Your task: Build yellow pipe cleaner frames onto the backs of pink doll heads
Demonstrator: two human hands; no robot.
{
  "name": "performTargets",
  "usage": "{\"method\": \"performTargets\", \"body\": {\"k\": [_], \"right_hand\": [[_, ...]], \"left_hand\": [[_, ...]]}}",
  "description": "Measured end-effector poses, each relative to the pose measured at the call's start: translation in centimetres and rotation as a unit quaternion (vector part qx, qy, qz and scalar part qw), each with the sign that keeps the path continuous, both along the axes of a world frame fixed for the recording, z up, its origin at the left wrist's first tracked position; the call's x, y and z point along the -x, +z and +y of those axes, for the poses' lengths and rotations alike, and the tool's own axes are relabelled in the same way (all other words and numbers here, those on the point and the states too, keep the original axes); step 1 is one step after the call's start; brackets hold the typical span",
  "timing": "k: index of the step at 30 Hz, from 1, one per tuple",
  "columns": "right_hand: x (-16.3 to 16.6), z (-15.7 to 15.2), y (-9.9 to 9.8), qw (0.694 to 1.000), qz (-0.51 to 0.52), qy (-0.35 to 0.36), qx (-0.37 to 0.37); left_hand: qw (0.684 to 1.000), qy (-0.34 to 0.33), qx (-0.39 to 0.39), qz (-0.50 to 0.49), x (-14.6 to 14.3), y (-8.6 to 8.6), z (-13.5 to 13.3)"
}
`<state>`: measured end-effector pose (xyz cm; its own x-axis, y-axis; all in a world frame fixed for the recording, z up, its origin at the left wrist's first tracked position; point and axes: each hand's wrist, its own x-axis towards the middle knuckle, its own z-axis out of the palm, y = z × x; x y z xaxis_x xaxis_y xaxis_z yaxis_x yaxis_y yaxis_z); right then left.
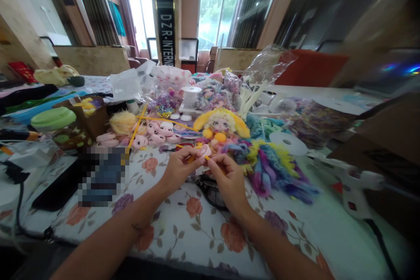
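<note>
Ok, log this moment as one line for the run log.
left hand: pinches pink doll piece | right hand: pinches same piece | beneath hands: scissors | far right: glue gun

Left hand (179,168), right hand (229,181) both showing bare. Both forearms running bare down to frame's bottom edge. Small dark mark showing on left forearm (124,232), midway along inner side.

Daylight pours through tall bright windows (216,8) flanked by dark drawn-back curtains (95,8). A black vertical banner with white letters (164,13) hangs between them, above pale wooden wall panels (95,59).
</note>
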<state>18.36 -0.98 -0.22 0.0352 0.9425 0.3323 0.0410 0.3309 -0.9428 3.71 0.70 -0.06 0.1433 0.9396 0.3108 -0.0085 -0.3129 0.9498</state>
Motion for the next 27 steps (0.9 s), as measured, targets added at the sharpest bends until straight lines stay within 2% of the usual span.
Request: {"method": "performTargets", "body": {"k": [10, 27], "right_hand": [[0.22, -0.14, 0.34, 0.999, 0.027, 0.000, 0.019], [0.27, -0.11, 0.56, 0.999, 0.039, 0.004, 0.030]], "left_hand": [[0.987, 0.077, -0.130, 0.051, -0.14, -0.06, -0.03], [0.984, 0.086, -0.139, 0.071, -0.15, -0.03, -0.07]]}}
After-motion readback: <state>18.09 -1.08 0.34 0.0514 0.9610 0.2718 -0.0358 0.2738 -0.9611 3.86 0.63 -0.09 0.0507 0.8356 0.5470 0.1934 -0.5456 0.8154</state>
